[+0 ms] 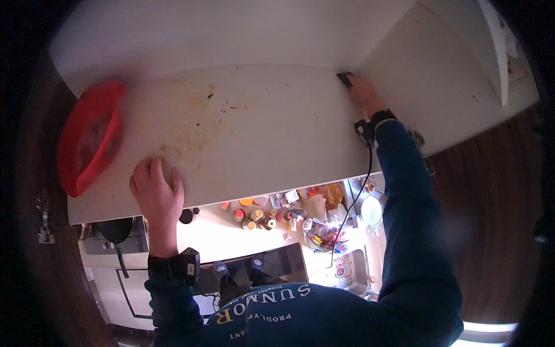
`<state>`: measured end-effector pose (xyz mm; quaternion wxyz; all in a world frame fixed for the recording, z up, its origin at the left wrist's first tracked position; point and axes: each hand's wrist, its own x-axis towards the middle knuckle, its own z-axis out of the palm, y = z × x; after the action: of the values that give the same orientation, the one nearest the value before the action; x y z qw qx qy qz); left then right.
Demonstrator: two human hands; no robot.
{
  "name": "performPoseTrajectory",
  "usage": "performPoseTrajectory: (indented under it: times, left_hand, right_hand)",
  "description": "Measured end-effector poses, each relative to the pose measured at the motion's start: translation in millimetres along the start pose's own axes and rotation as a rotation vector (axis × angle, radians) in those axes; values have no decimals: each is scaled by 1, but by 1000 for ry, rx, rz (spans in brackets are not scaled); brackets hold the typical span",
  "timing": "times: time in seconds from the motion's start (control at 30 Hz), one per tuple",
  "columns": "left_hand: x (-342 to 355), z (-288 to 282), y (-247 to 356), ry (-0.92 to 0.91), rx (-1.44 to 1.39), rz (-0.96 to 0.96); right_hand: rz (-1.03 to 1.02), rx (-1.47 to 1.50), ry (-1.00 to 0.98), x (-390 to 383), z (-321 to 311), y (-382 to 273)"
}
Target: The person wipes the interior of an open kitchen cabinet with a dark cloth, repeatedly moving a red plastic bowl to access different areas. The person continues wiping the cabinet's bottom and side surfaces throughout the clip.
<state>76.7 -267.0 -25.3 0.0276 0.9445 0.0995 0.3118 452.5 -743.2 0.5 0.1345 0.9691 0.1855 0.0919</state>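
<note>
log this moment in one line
left hand at shelf front | right hand holding small dark item, back right corner | red basin at left | shelf stained

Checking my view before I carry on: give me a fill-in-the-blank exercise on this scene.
1. The right hand holds a dark object at the far ____ corner of the shelf.
2. The basin at the shelf's left end is coloured ____.
3. Of basin and dark object, the left hand is nearer the ____.
4. Below the shelf, the pan is on the picture's ____ side.
Missing words: right; red; basin; left.
</note>
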Motion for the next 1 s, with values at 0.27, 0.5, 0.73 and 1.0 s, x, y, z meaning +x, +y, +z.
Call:
performPoseTrajectory:
  times: [0.27,0.5,0.73,1.0]
  left_hand:
    - [5,-4,3,-44,-5,-4]
    - [9,-10,10,-88,14,20]
    - [7,-12,9,-44,13,92]
    - [7,-11,9,-53,32,91]
  right_hand:
    - [82,27,49,-164,-26,-26]
    - [197,76,297,-217,-35,-79]
    - [117,296,231,-165,-69,-289]
    - [-33,551,449,-170,-109,-203]
